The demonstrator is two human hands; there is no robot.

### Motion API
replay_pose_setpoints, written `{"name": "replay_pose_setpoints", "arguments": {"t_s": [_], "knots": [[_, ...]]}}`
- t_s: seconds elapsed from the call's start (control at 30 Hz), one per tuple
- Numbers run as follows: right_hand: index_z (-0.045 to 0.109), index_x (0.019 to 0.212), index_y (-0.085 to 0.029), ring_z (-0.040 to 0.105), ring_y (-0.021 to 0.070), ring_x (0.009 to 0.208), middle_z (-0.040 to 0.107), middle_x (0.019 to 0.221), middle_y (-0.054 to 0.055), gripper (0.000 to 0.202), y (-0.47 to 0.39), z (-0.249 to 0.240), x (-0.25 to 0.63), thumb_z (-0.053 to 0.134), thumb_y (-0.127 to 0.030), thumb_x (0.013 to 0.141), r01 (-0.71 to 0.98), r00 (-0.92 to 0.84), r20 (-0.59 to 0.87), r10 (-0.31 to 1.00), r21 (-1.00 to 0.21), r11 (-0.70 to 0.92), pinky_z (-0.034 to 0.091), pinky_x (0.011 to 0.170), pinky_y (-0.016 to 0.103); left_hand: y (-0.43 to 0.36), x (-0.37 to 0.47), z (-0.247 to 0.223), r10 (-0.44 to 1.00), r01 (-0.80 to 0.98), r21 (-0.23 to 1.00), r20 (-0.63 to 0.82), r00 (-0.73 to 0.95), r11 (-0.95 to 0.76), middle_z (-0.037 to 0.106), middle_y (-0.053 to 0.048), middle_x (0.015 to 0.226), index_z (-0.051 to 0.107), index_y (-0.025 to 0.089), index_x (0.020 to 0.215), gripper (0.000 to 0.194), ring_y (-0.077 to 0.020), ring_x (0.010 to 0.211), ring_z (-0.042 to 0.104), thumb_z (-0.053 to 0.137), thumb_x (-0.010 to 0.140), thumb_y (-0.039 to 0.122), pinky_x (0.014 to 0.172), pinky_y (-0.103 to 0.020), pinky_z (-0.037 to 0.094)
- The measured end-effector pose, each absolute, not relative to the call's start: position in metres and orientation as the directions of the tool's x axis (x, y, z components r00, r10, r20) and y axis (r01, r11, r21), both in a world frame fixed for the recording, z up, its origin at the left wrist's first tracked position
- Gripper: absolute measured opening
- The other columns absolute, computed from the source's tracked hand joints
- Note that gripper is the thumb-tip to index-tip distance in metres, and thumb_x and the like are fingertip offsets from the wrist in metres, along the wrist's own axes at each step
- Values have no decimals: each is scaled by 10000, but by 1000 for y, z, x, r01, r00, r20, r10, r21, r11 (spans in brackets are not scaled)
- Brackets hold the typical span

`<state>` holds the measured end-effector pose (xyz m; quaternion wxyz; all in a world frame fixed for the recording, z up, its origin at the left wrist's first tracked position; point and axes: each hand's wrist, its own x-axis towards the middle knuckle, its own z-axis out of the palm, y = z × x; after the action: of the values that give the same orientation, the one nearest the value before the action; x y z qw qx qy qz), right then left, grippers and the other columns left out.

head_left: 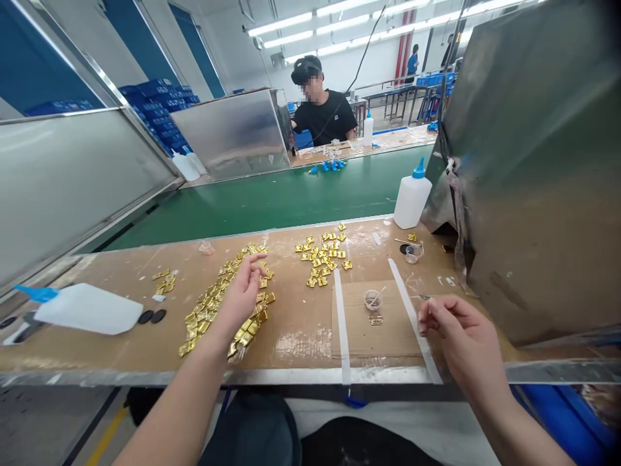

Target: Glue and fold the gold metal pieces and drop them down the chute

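My left hand (246,285) is over the long pile of gold pieces (209,304), its fingers partly curled and apart; nothing shows in them. My right hand (449,323) is closed in a pinch at the right, beside a white tape strip (410,310). A thin, dark-tipped tool (424,297) sticks out of its fingertips. Between the hands, a small clear cup (372,299) with a white stick stands on a cardboard sheet (354,343), with small clear pieces (376,320) just below it. A looser group of gold pieces (323,259) lies farther back.
A white bottle (412,200) stands at the back right, beside a metal panel (528,181). Another bottle (97,310) lies at the left near black discs (152,316). Beyond the green belt (272,200) sits a person (326,110).
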<state>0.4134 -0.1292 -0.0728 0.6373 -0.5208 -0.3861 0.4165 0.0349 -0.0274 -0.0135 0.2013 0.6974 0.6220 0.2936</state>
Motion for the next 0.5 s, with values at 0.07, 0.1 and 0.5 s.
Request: {"name": "replay_pose_setpoints", "arguments": {"t_s": [0.07, 0.1, 0.5], "knots": [[694, 794, -191, 607, 155, 672, 671, 792, 51, 354, -125, -78, 420, 752, -508, 941, -80, 352, 49, 935, -993, 82, 517, 611, 273, -13, 22, -12, 985, 952, 282, 156, 75, -117, 682, -94, 1261, 488, 263, 1454, 432, -222, 918, 679, 257, 1096, 333, 756, -316, 481], [700, 808, -190, 605, 154, 674, 673, 798, 51, 363, -123, -80, 422, 743, -524, 945, -54, 351, 45, 935, -996, 68, 514, 617, 271, -7, 18, -12, 988, 984, 143, 127, 85, -103, 693, -111, 1303, 530, 250, 1423, 431, -260, 990, 697, 272, 1093, 351, 778, -337, 483], [781, 1087, -200, 560, 133, 722, 719, 1141, 107, 295, -130, -39, 412, 724, -442, 929, -597, 180, -161, 970, -802, -23, 458, 532, 215, 17, 32, -16, 971, 957, -162, -28, 238, -239, 711, -118, 873, 582, 208, 837, 255, -308, 769, 681, 426, 1016, 301, 567, -313, 303]]}}
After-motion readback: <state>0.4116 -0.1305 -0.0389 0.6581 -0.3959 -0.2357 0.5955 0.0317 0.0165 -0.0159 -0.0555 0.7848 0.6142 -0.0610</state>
